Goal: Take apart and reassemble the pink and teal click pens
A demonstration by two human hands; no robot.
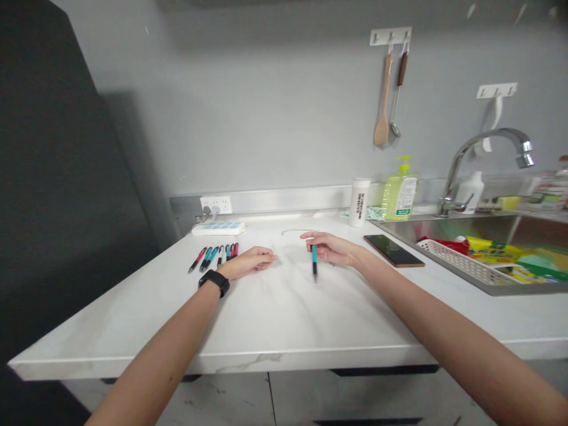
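My right hand (331, 247) is above the middle of the counter, its fingers closed on a blue pen (314, 260). The pen hangs nearly upright with its black grip pointing down. To the left of it, my left hand (248, 262) is at the counter with curled fingers, and nothing shows in it. A black watch (214, 283) is on the left wrist. Beside and behind that hand lies a row of several pens: a pink pen (197, 260) at the left end, blue pens (212, 258), a white pen (220, 255) and more pink ones, partly hidden by the hand.
On the white counter (266, 319), a phone (393, 251) lies right of my right hand. A white cup (359, 202) and a soap bottle (399, 192) stand behind it. The sink (479, 289) holds a white basket. A power strip (219, 228) lies at the back left.
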